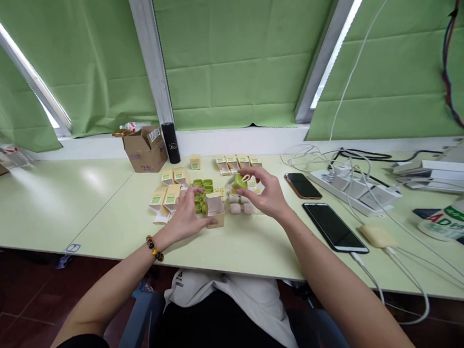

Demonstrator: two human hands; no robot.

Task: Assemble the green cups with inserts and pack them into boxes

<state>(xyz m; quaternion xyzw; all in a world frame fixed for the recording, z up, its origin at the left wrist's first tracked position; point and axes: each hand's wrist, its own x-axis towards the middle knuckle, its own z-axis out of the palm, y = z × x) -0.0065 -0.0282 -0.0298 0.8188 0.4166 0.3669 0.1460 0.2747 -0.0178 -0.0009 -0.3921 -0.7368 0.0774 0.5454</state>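
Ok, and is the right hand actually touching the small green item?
Touching. The head view shows the right hand pinching the small green item between the thumb below and a finger above.

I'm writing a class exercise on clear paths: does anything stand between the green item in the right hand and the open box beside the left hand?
Nothing visible stands between the green item and the open box: the left hand is at its left side, the pale pieces to its right.
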